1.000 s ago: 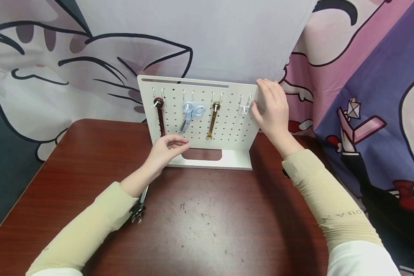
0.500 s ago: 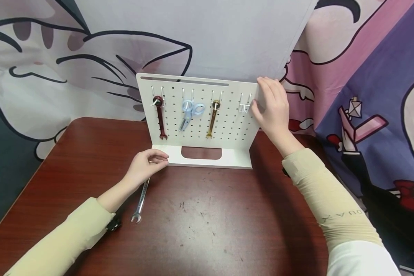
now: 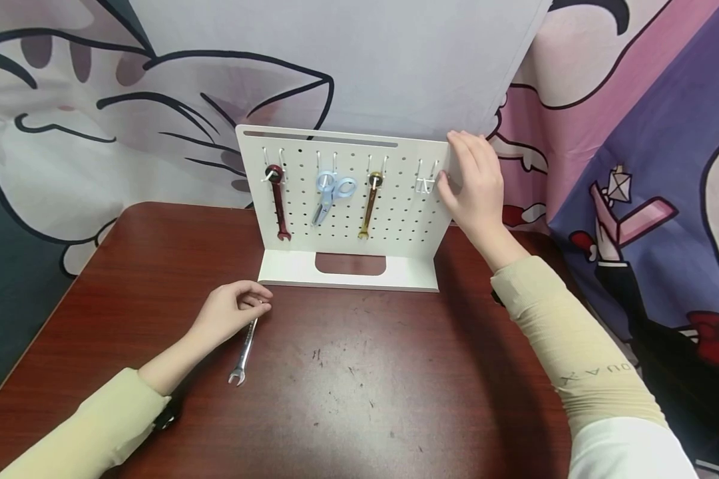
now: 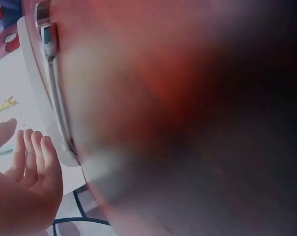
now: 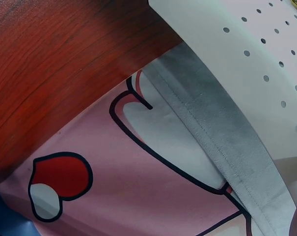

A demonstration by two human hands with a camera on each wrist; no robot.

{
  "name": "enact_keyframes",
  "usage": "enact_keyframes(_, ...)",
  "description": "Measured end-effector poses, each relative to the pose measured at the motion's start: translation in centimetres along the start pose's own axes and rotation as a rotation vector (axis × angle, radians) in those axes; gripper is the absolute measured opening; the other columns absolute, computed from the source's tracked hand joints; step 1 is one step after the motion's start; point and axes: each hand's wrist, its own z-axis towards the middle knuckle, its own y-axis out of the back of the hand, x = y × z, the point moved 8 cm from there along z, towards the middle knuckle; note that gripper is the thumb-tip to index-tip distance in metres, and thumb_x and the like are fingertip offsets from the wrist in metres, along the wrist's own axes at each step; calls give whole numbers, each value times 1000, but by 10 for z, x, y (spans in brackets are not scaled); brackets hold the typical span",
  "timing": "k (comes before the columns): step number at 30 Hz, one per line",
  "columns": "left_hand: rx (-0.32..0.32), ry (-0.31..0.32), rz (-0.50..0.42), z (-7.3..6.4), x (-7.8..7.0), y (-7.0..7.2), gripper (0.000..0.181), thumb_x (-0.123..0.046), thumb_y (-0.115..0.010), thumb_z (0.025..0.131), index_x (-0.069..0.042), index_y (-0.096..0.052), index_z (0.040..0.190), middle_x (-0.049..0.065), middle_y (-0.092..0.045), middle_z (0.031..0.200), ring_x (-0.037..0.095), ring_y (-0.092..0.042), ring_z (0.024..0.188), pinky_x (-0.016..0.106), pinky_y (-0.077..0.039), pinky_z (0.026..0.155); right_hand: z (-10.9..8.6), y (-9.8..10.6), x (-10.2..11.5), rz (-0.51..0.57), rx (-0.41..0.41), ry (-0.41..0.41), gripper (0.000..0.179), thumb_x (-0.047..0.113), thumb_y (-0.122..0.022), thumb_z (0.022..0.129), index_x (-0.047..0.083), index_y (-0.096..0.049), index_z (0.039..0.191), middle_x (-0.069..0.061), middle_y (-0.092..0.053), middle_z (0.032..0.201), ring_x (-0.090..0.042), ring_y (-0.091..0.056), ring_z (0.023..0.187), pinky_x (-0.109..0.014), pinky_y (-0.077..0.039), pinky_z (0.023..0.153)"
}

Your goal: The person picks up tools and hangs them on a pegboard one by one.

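Observation:
A silver wrench (image 3: 247,351) lies on the table left of centre, its open jaws toward the near side. My left hand (image 3: 230,311) is over its far end, which it hides; thumb and fingers stand apart with nothing between them. In the left wrist view the same hand (image 4: 33,182) shows its fingers loosely bent. With my right hand (image 3: 476,183) I grip the upper right edge of a white pegboard (image 3: 341,243), thumb on its front. On the board's hooks hang a dark red wrench (image 3: 279,209), light blue scissors (image 3: 328,196) and a gold-coloured wrench (image 3: 368,209).
Near my right thumb is a hook (image 3: 424,185) with nothing on it. The pegboard's foot (image 3: 407,274) rests on the brown wooden table (image 3: 359,372). Behind the table hang printed cloths (image 3: 407,66).
My left hand has drawn back from the front of the pegboard, down and left, to the far end of the silver wrench. My right hand stays on the board's edge.

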Motion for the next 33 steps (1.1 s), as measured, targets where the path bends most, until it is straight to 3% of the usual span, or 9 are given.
enact_keyframes(10, 5, 2, 51, -19, 13, 9, 14, 0, -81, 88, -1, -78, 102, 9, -79, 88, -5, -65, 73, 15, -56, 68, 0, 0, 1, 1, 5, -2, 50, -1, -67, 89, -1, -64, 140, -21, -67, 140, -36, -58, 138, -47, -35, 129)
enact_keyframes(20, 0, 26, 90, -32, 23, 8, 19, -2, -84, 87, 1, -77, 105, 9, -79, 92, -4, -65, 76, 14, -57, 70, 0, -1, -1, -3, 8, -7, 51, -1, -67, 89, -1, -64, 140, -21, -67, 140, -36, -58, 139, -47, -35, 129)
enact_keyframes(33, -63, -17, 166, -38, 17, 4, 36, -3, -89, 81, 3, -74, 113, 11, -74, 99, 13, -66, 85, 19, -56, 75, 0, 0, -1, -7, -1, -9, 51, -1, -67, 89, -1, -64, 140, -21, -67, 140, -37, -58, 139, -46, -34, 130)
